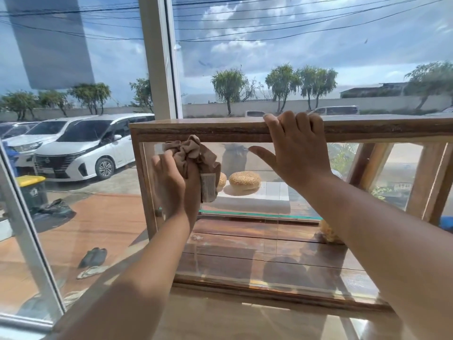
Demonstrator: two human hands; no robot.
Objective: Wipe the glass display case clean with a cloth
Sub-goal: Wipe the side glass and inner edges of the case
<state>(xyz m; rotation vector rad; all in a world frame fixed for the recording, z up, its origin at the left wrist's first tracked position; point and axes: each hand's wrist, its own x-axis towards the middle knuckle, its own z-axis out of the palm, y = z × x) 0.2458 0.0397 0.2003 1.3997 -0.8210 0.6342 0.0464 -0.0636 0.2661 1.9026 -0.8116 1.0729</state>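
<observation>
My left hand gripping bunched tan cloth against display case glass, label hanging right of that hand, print too blurred for reading, my right hand hooking fingers over top rail

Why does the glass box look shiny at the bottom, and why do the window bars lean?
Head view: daylight glares off the glass display case low down; the wide lens leans the window frame; the left hand and cloth look sharp.

One head cam only, wide-angle, looks fwd & slightly down, close up to the front of the display case, w/ the window right behind it
</observation>
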